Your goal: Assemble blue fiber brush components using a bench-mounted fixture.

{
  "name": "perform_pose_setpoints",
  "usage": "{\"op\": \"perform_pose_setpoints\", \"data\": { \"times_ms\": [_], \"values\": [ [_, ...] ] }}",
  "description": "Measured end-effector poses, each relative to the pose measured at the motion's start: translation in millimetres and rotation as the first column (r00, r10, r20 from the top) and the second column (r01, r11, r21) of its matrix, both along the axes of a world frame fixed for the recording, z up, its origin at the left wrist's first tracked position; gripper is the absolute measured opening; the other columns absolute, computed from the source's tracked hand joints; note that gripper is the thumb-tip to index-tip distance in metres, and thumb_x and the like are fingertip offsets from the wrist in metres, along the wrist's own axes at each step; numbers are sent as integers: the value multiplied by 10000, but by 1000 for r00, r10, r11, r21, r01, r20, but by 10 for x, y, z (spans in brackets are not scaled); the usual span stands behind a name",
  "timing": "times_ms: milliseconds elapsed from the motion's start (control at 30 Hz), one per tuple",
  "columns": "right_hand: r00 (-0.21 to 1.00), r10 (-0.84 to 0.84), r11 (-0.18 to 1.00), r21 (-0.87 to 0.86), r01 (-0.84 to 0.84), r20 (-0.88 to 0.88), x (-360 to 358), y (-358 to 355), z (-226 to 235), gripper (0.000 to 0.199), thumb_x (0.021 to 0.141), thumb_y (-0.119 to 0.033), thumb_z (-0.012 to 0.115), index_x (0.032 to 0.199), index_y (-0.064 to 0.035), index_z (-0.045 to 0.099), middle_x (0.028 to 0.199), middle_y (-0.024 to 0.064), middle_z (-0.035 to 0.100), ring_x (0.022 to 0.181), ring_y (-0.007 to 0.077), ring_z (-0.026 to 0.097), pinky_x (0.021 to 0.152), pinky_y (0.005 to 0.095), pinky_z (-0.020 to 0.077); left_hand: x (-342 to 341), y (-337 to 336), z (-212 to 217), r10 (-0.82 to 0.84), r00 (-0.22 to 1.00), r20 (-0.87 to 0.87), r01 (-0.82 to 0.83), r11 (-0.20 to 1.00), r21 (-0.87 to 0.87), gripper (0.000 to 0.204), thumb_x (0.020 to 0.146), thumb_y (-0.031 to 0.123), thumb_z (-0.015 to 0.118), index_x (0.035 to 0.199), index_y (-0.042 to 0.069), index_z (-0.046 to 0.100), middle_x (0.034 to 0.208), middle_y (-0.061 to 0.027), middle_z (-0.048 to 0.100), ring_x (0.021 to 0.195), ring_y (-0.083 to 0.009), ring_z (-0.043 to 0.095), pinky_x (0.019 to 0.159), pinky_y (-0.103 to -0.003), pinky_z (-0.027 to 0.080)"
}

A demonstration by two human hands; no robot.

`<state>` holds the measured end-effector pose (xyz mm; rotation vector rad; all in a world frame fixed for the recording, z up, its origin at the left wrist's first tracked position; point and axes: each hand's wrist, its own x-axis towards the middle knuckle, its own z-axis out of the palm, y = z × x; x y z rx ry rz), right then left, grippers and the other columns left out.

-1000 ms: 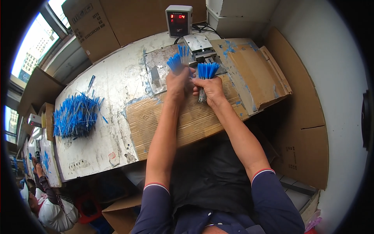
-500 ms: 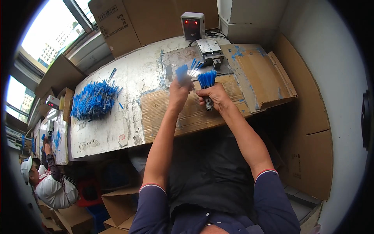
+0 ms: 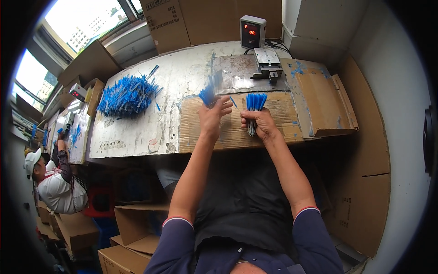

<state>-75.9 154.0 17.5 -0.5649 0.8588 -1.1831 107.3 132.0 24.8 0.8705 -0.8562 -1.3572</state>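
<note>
My right hand (image 3: 260,122) is closed around an upright bundle of thin blue-tipped sticks (image 3: 257,101), whose pale, wire-like stems stick out below the fist. To its left, my left hand (image 3: 212,121) carries a looser bunch of the same sticks (image 3: 207,96), blurred by motion. The fingers of that hand are partly stretched toward the right, and how they grip the bunch is partly hidden. Between the hands, a single blue-tipped stick (image 3: 233,101) slants down toward my right thumb. Both hands are above a flat cardboard sheet (image 3: 189,130) on the worktable.
A large heap of blue-tipped sticks (image 3: 125,97) lies on the left of the white table (image 3: 130,139). Behind my hands stand a metal fixture (image 3: 268,61) and a box with a red display (image 3: 252,32). Folded cardboard (image 3: 321,100) lies right. Another person (image 3: 59,189) works at far left.
The view has shifted, so the table sits farther right. My left hand's fingers have spread out from a closed grip, and its bunch is moving. A single stick now shows between my hands.
</note>
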Motion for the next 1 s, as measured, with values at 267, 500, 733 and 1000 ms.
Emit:
{"op": "perform_pose_setpoints", "data": {
  "times_ms": [267, 500, 733, 1000],
  "values": [
    [996, 87, 994, 68, -87, 1, -51, -30, -16, 117, 827, 7, 748, 876, 24, 643, 706, 109, 662, 560, 193, 668, 499, 312, 594, -179, 2, -82, -97, 988, -117, 102, 994, 39, 189, 995, 108, 615, 1144, 11, 551, 1127, -196, 689, 973, -303, 714, 838, -403, 606],
    [998, 37, 998, 44, -35, -50, -20, 34, 20, 110, 818, 28, 737, 870, 30, 639, 718, 104, 656, 571, 191, 667, 478, 325, 588, -170, 33, -42, 39, 998, -44, -36, 996, 78, 175, 995, 86, 603, 1140, -4, 563, 1060, -173, 703, 833, -236, 709, 703, -317, 599],
    [971, -171, 985, 2, 174, 169, -47, -66, -156, 111, 837, 43, 709, 879, 20, 609, 746, 115, 660, 570, 169, 612, 487, 295, 515, 14, 225, -6, 34, 991, 127, -35, 999, 2, 171, 1003, 84, 594, 1138, -17, 564, 983, -158, 715, 668, -145, 650, 532, -228, 504],
    [952, -228, 971, -27, 238, 205, 31, -45, -147, 155, 842, 74, 653, 973, 29, 583, 954, 189, 687, 641, 187, 641, 547, 321, 556, -26, 479, -117, -55, 993, 102, 43, 992, 120, 158, 1004, 134, 616, 1114, 27, 578, 957, -131, 720, 609, -93, 582, 471, -204, 416]
  ]
}}
